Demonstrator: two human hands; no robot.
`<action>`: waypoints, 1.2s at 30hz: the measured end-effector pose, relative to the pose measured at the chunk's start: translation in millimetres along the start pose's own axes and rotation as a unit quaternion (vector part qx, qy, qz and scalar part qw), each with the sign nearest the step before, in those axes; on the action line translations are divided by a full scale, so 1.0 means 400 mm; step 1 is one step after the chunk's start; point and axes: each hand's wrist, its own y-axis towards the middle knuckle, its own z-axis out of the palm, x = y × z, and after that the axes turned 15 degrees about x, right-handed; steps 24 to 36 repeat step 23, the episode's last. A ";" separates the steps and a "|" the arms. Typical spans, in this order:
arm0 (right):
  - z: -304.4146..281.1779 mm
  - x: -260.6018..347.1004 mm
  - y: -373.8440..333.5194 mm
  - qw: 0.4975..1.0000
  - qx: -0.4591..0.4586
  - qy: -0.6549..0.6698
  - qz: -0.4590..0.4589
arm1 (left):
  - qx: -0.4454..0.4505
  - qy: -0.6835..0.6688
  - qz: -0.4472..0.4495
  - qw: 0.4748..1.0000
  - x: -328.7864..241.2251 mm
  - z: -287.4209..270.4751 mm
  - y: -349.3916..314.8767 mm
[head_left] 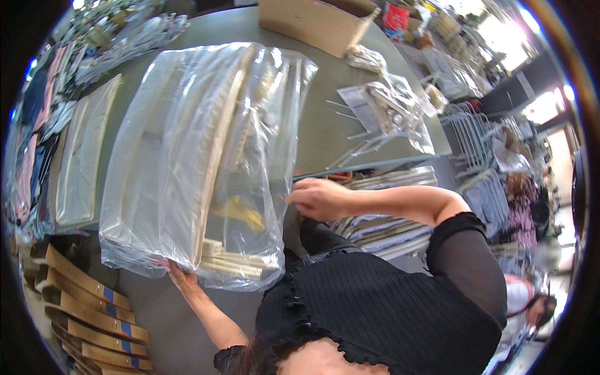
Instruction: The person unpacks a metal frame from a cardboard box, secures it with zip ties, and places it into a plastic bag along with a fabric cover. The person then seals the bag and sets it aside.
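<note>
A large clear plastic bag (187, 150) lies over the near edge of the table and overhangs it. Through the film I see a long pale padded panel (178, 125) and, at the near right end, several cream-coloured bars (234, 264). My left hand (181, 275) grips the near lower edge of the bag, its fingers partly hidden by the plastic. My right hand (317, 199) is closed at the bag's right edge, fingertips against the film. A yellow, soft-looking piece (239, 214) shows through the bag; I cannot tell whether it is inside or behind.
On the green table (325, 134) are an open cardboard box (315, 26) and a plastic packet with metal parts (397, 112). Another wrapped panel (87, 153) lies left. Flattened cartons (94, 312) stand at the lower left, and wrapped panels (381, 219) are stacked behind my right arm.
</note>
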 end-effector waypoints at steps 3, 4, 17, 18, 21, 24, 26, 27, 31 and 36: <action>-0.091 -0.080 0.002 0.997 -0.004 -0.020 0.068 | -0.056 0.014 -0.014 0.998 -0.047 -0.065 0.033; -0.122 -0.105 0.014 0.996 0.001 -0.032 0.086 | -0.070 0.016 -0.024 0.997 -0.062 -0.090 0.041; -0.587 -0.797 0.679 0.913 -0.291 -0.106 0.264 | -0.189 -0.004 -0.090 0.978 -0.088 -0.201 0.004; -0.612 -0.839 0.764 0.891 -0.302 -0.183 0.286 | -0.202 -0.004 -0.089 0.975 -0.095 -0.202 -0.002; -0.654 -0.883 0.982 0.949 -0.076 0.052 0.302 | -0.238 -0.012 -0.077 0.968 -0.109 -0.204 -0.033; -0.634 -0.814 1.090 0.938 0.067 0.274 0.203 | -0.256 -0.013 -0.067 0.964 -0.103 -0.201 -0.070; -0.634 -0.814 1.090 0.938 0.067 0.274 0.203 | -0.256 -0.013 -0.067 0.964 -0.103 -0.201 -0.070; -0.634 -0.814 1.090 0.938 0.067 0.274 0.203 | -0.256 -0.013 -0.067 0.964 -0.103 -0.201 -0.070; -0.634 -0.814 1.090 0.938 0.067 0.274 0.203 | -0.256 -0.013 -0.067 0.964 -0.103 -0.201 -0.070; -0.634 -0.814 1.090 0.938 0.067 0.274 0.203 | -0.256 -0.013 -0.067 0.964 -0.103 -0.201 -0.070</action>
